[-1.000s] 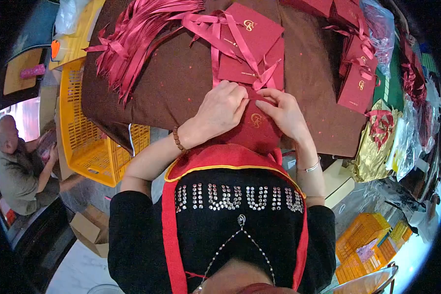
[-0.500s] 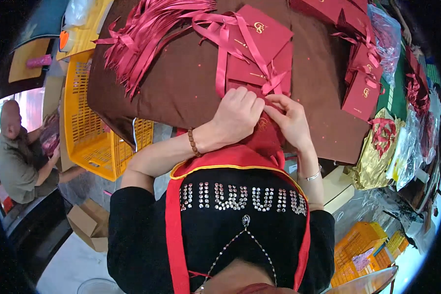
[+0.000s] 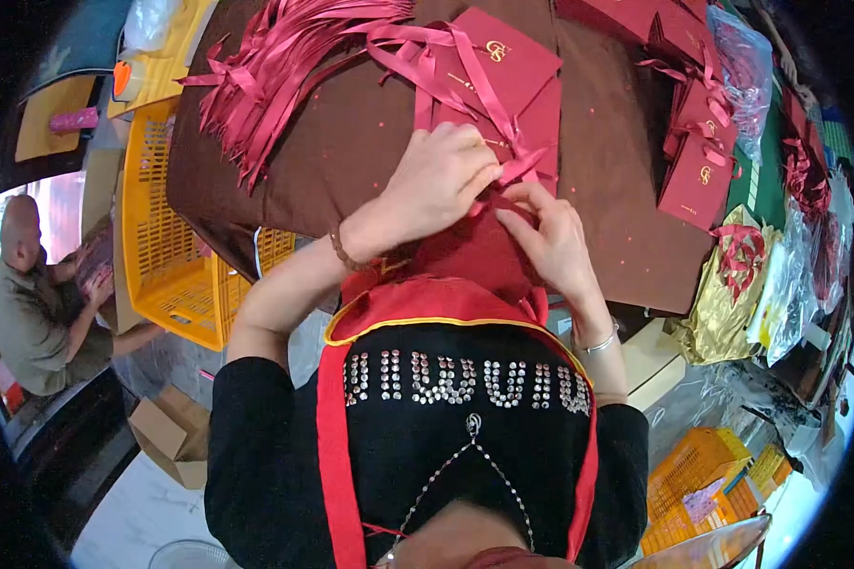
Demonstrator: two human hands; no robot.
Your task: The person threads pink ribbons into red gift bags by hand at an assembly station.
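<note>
My left hand is closed, its thumb and fingertips pinching a pink-red satin ribbon at the table's near edge. Close to its right, my right hand has thumb and forefinger drawn together at the ribbon's lower part; the fingers partly hide what they grip. Just beyond lie dark red gift bags with gold print and ribbon handles, overlapping one another. A dark red piece, partly covered by my hands, lies against my red apron. At the far left a thick bundle of cut ribbons rests on the brown cloth.
The brown cloth covers the table. More red bags stand stacked at right, beside plastic-wrapped goods and a gold bag. A yellow crate stands left; past it a person sits holding something reddish.
Both hands have shifted; the left has moved up and left, now with ribbon at its fingertips. The gold-printed dark red piece under the hands has turned, its print now toward the left.
</note>
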